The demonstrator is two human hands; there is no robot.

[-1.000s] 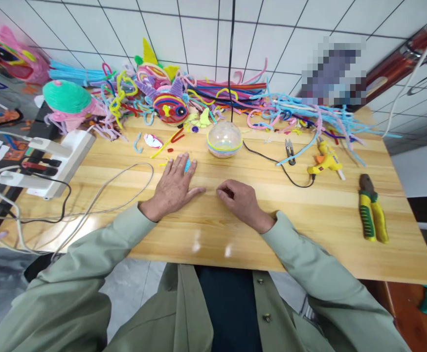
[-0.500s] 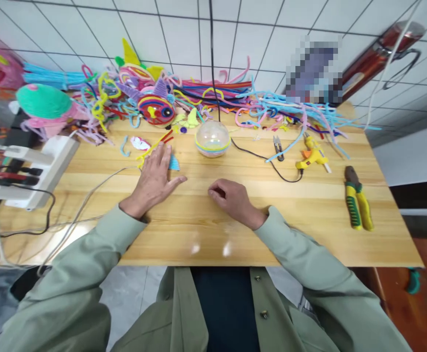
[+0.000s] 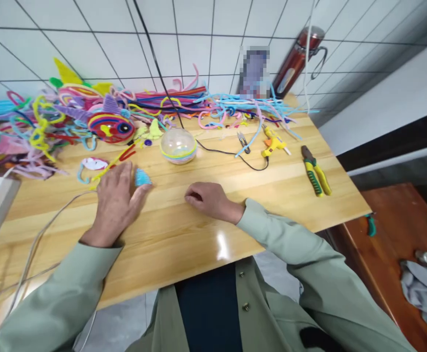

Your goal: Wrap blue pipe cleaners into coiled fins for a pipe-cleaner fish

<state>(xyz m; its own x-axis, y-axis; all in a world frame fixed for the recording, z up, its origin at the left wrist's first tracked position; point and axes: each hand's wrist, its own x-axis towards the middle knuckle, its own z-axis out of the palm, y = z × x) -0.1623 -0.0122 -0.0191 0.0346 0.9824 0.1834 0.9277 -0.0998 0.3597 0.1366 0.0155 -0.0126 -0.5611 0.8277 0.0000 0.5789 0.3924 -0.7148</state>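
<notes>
1. The person's left hand point(image 3: 116, 205) is lying palm-down on the wooden counter point(image 3: 184, 234), its grip spreading wide, with the fingers pointing toward twelve o'clock and the thumb splaying toward two.
2. The ribbed blue piece point(image 3: 142, 177) is lying flat on the counter between one and two o'clock of that hand, sitting just beside the fingers; whether the thumb tip is touching it, I cannot tell.
3. The right hand point(image 3: 211, 198) is resting at three o'clock of the left, well apart from it, its fingers curling into a narrow grip; I cannot tell whether it is holding anything.
4. The clear globe point(image 3: 178, 145), wearing yellow, pink and blue bands, is sitting at eleven o'clock of the right hand, near but not touching.
5. Around the left fingertips, a yellow strip point(image 3: 115, 163) is lying toward twelve o'clock, and a white-and-pink piece point(image 3: 95, 164) toward eleven.
6. Beyond these, a red striped figure point(image 3: 110, 127) with purple horns is standing at twelve o'clock.
7. From the right hand, small snips point(image 3: 243, 143) are lying at one o'clock, a yellow glue gun point(image 3: 275, 145) at two, and pliers point(image 3: 316, 171) between two and three.
</notes>
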